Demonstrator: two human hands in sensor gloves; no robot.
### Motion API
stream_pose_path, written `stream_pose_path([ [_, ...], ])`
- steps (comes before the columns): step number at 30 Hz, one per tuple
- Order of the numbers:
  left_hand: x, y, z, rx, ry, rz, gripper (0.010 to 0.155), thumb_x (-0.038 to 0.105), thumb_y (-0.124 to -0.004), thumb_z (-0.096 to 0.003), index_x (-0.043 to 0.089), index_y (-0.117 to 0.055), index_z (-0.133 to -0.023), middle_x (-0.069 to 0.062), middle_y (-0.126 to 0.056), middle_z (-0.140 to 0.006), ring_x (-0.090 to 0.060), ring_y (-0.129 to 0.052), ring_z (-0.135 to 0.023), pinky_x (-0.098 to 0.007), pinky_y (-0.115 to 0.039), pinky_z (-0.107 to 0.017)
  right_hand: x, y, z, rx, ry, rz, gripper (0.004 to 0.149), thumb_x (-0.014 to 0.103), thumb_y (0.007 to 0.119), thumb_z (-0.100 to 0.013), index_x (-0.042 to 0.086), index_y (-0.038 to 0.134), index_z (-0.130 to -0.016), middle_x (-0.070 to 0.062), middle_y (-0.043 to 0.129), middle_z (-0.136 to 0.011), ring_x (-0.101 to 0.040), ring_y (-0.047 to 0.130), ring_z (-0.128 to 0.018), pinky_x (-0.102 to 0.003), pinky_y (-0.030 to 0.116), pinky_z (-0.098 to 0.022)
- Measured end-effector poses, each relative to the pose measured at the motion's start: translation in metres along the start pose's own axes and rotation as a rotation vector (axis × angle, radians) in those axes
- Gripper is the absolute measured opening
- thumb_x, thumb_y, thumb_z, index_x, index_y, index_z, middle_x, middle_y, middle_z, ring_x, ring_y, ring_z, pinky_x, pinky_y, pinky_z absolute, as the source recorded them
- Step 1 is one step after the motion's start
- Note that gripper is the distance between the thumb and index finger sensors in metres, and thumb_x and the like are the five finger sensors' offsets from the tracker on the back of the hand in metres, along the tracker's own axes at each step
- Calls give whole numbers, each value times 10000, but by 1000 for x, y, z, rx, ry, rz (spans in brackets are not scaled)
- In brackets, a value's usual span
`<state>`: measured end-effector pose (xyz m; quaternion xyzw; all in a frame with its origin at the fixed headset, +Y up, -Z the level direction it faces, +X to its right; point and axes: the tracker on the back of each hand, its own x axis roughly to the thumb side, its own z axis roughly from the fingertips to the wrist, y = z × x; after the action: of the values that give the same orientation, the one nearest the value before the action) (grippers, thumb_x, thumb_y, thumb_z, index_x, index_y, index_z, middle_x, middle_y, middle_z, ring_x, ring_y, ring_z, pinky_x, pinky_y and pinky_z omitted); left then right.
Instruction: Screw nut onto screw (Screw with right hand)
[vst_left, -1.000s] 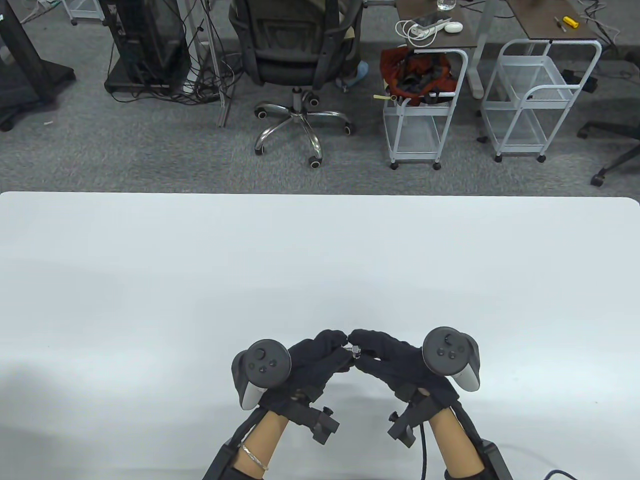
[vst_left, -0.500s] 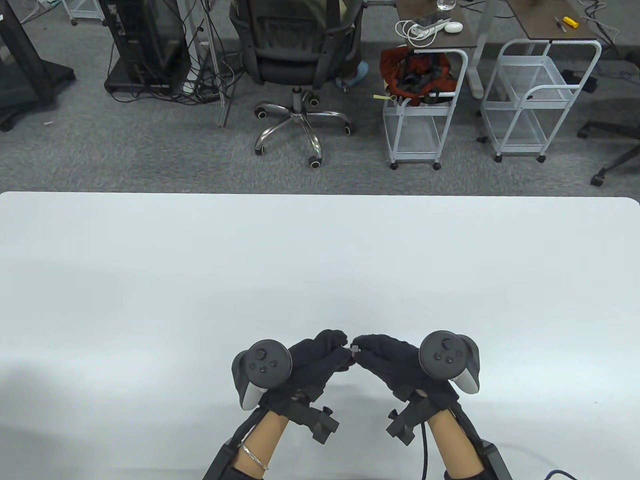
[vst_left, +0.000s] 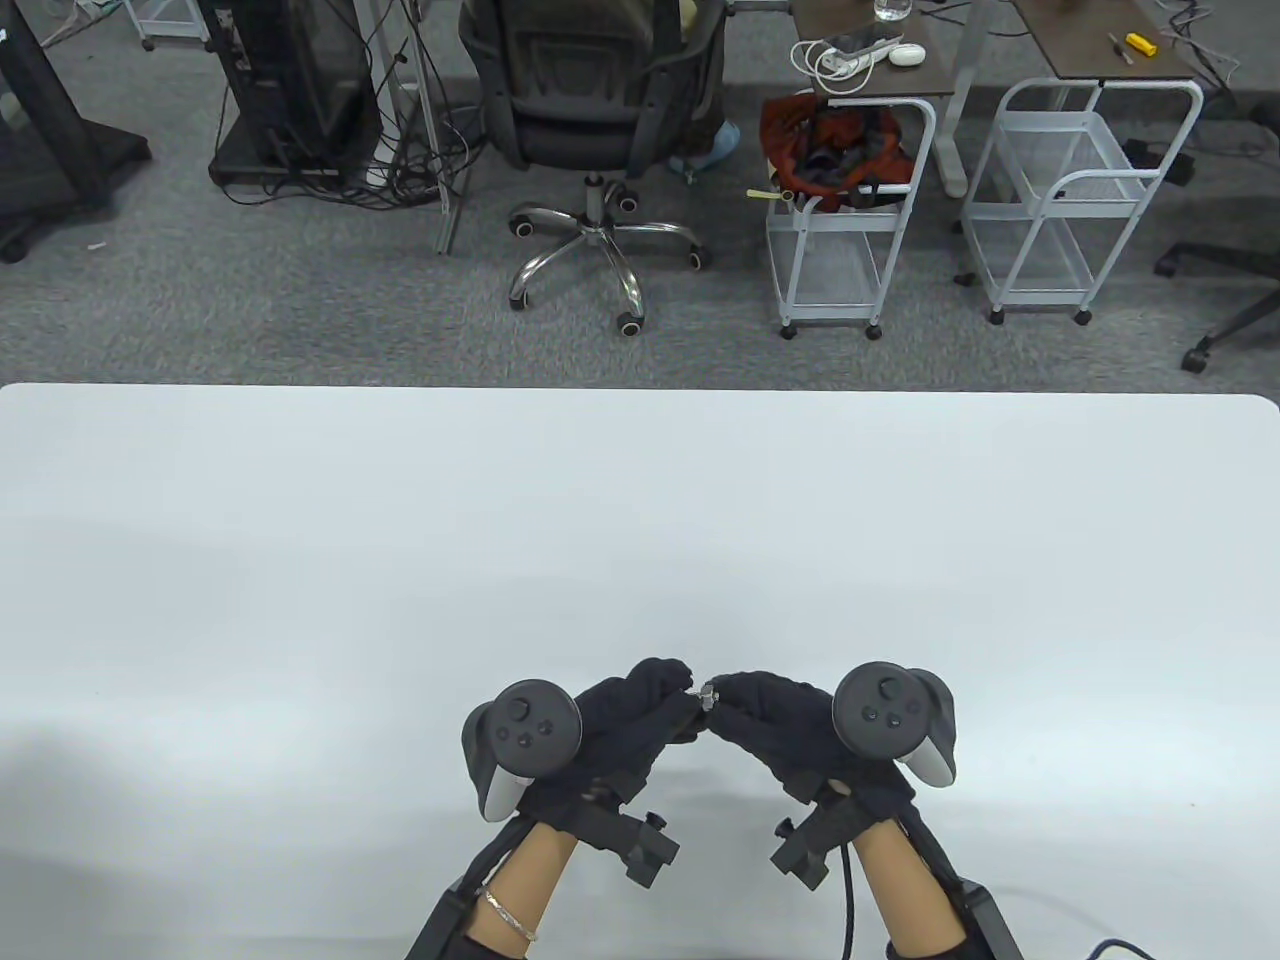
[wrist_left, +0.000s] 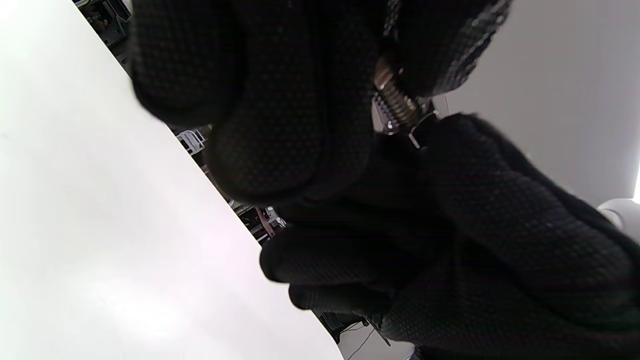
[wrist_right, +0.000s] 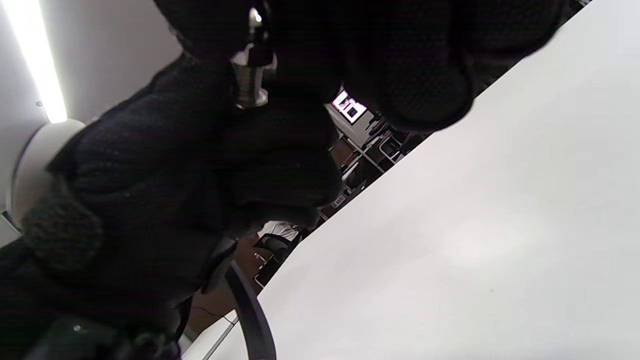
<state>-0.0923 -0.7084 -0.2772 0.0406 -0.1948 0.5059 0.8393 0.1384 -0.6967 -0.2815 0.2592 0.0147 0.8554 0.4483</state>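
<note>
Both gloved hands meet low over the white table (vst_left: 640, 520) near its front edge. My left hand (vst_left: 688, 698) pinches the head end of a small silver screw (wrist_left: 395, 106), whose thread sticks out toward the right hand. My right hand (vst_left: 724, 696) pinches a silver nut (wrist_left: 421, 126) sitting on the thread. In the table view only a small glint of metal (vst_left: 707, 694) shows between the fingertips. In the right wrist view the nut (wrist_right: 251, 56) sits by my right fingertips, with the screw thread (wrist_right: 245, 87) running down into the left hand. The gloves hide most of both parts.
The white tabletop stretches bare around the hands. Beyond its far edge stand an office chair (vst_left: 590, 110) and two white wire carts (vst_left: 850, 220) on grey carpet.
My right hand has rolled slightly, its tracker shifting left, while its fingertips stay on the nut. The left hand has held still.
</note>
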Motion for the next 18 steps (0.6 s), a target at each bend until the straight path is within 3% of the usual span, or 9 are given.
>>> stream_pose_path([
  [3,-1,0,0,-4,2,7,475,401,-731,-511,65,-812,-837,-26,-1125,-566,-152,-1117,-434,-328,-915,-396,1,2,0,20,-20,-72,563,315,758,-559,-12,683,-1012,-361,692,-980,-490,853,-784,-646,641,-557],
  [5,1,-1,0,-15,-5,4,476,399,-731,-511,60,-813,-835,-30,-1125,-563,-155,-1117,-431,-329,-915,-394,0,2,-1,6,-11,-61,514,295,754,-560,-19,728,-966,-342,754,-934,-460,892,-742,-630,664,-543],
  [8,1,-1,0,-10,-9,-12,475,402,-731,-509,66,-814,-835,-26,-1127,-557,-150,-1118,-427,-326,-917,-391,-1,1,0,-6,6,-49,476,359,709,-579,-9,832,-854,-307,869,-822,-412,964,-632,-601,711,-499],
  [12,2,-2,0,-12,-12,2,475,402,-733,-510,66,-813,-836,-25,-1126,-563,-153,-1117,-432,-328,-915,-395,0,2,0,21,-12,-110,558,297,756,-562,-21,679,-1014,-366,688,-981,-497,849,-785,-649,638,-558],
  [14,1,-1,0,-12,-14,-10,476,402,-734,-508,62,-817,-830,-25,-1127,-558,-152,-1118,-428,-328,-916,-392,1,2,-1,26,-12,-83,528,284,763,-557,-31,713,-978,-344,751,-938,-462,893,-742,-630,664,-543],
  [17,1,-1,0,-12,-10,-8,472,403,-737,-506,71,-819,-832,-25,-1128,-553,-151,-1118,-423,-326,-916,-390,-1,0,0,-17,14,-38,490,379,692,-584,-9,848,-839,-302,889,-800,-408,978,-603,-593,724,-486],
  [18,1,-1,0,-14,-11,-9,473,404,-738,-507,73,-818,-835,-24,-1126,-559,-151,-1118,-428,-326,-916,-392,-1,0,0,-17,15,-56,494,373,704,-579,-16,841,-852,-314,872,-822,-423,964,-629,-604,712,-495],
])
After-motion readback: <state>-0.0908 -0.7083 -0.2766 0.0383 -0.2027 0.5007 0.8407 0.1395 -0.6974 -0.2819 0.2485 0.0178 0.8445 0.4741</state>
